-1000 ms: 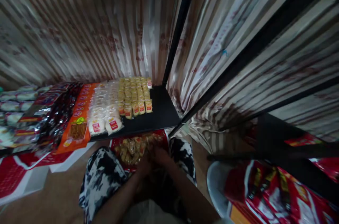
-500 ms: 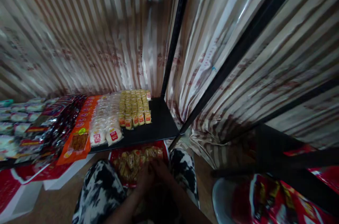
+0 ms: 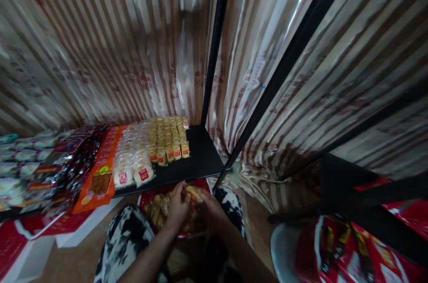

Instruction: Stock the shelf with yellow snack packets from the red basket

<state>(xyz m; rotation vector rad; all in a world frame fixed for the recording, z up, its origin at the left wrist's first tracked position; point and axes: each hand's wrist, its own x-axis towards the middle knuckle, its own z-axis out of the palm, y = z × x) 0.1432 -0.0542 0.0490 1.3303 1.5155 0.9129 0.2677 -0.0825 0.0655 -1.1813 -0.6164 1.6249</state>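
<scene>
A small yellowish wrapped snack (image 3: 193,193) is held between my two hands, over a red box (image 3: 207,185) of similar wrapped snacks (image 3: 157,211) that sits between my knees. My left hand (image 3: 178,208) is closed at its left end, thumb and fingers bent toward it. On the other side my right hand (image 3: 211,208) grips the same snack. Just beyond the hands, on the black shelf (image 3: 205,153), stand tight rows of small yellow packets (image 3: 169,138). White packets (image 3: 132,158) with red labels lie beside them.
An orange snack bag (image 3: 96,185), dark shiny packs (image 3: 72,158) and whitish packets (image 3: 25,156) fill the shelf's left. Black shelf posts (image 3: 214,51) rise ahead. Striped sheeting (image 3: 150,51) hangs behind. At right are a red bag (image 3: 354,247) and a pale tub (image 3: 279,247).
My hands have risen from down in the red box and moved slightly apart, with a wrapped snack now visible between them. The view has shifted a little.
</scene>
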